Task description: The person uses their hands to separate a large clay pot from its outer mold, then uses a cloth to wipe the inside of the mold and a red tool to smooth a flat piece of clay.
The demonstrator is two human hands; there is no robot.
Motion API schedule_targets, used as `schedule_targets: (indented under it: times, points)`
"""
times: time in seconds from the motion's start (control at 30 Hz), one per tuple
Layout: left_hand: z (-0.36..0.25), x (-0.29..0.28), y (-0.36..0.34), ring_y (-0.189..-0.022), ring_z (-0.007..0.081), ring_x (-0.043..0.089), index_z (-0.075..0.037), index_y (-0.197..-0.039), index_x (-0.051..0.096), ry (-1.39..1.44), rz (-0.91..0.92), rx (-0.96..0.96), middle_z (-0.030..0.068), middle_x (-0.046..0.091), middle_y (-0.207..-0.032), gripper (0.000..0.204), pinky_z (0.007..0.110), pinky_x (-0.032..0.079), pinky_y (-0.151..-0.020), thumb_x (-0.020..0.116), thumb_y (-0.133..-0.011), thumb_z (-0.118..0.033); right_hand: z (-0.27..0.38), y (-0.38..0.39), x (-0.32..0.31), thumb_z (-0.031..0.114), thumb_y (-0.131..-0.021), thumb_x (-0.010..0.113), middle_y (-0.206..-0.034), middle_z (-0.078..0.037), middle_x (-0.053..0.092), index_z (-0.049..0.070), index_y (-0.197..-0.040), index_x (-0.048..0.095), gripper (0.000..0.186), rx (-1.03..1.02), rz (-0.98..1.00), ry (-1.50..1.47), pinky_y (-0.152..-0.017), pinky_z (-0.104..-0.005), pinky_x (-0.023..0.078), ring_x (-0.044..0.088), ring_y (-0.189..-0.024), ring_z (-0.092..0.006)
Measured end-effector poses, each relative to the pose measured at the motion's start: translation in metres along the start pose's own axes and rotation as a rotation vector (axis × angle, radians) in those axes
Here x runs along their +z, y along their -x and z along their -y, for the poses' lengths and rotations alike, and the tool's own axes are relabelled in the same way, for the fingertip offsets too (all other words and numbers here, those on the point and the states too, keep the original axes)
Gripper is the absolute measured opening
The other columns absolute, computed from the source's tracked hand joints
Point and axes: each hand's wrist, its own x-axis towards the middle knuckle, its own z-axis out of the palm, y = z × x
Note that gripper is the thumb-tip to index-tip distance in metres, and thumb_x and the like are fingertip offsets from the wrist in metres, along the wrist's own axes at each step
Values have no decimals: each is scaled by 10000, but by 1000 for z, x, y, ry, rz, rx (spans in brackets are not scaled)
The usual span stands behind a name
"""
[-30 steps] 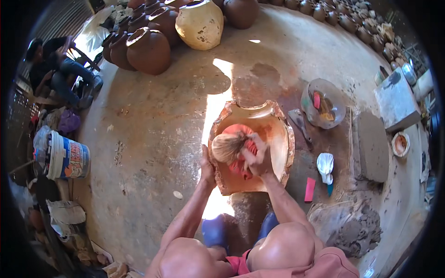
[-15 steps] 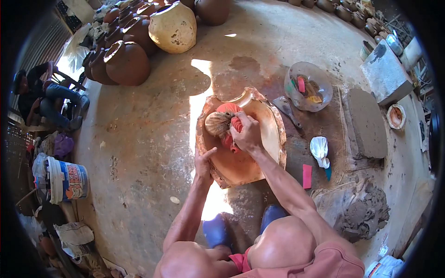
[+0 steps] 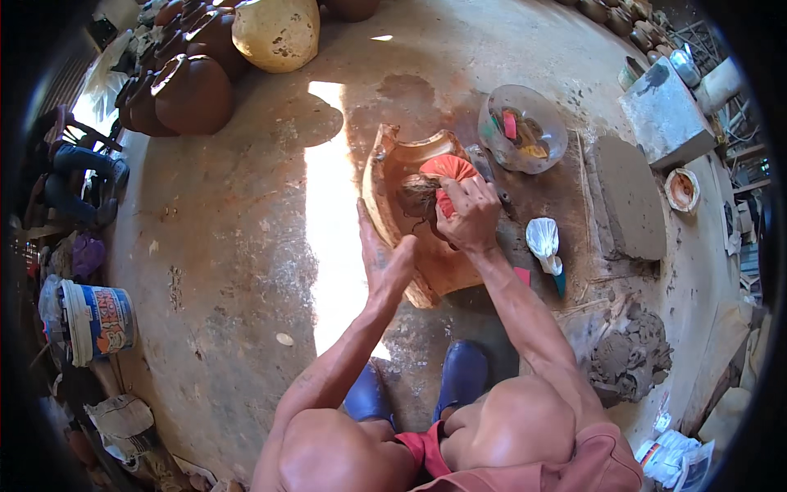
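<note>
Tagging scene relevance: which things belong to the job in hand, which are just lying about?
In use:
- red cloth bundle, held by right hand
- curved tan shell, left hand at its edge

Seemingly just lying about:
- clear bowl
- grey clay lump
- white bucket
- cream jar

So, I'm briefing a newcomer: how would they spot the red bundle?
Beyond the blue boots, find the curved, rough-edged brown vessel with the left hand at its left side. At its hollow, the right hand grips the red bundle. Unlike the flat pink strip nearby, it is rounded and gathered.
</note>
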Motion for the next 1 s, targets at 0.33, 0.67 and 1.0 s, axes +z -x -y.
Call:
schedule_targets:
  times: [0.33, 0.67, 1.0]
  points:
    - [-1, -2, 11, -1227, 250, 620, -41, -1698, -9, 122, 55, -59, 231, 470, -1526, 1063, 331, 563, -965, 619, -843, 27, 3, 34, -58, 182, -737, 758, -882, -214, 719, 75, -963, 697, 258, 243, 391, -60, -801, -522, 572, 704, -867, -434]
    - [-8, -23, 21, -1245, 285, 616, -58, -1698, 23, 279, 68, -224, 198, 520, -1475, 1062, 366, 553, -1009, 619, -822, 16, 28, 58, -68, 166, -738, 763, -859, -191, 724, 56, -985, 721, 274, 232, 379, -267, -803, -492, 579, 712, -865, -405]
    - [24, -37, 23, -1322, 300, 564, -63, -1690, 48, 343, 107, -110, 207, 454, -1526, 1057, 380, 523, -1071, 626, -805, -27, 15, 39, -7, 143, -779, 747, -931, -190, 755, 42, -1093, 723, 331, 306, 511, -424, -798, -475, 595, 739, -879, -399]
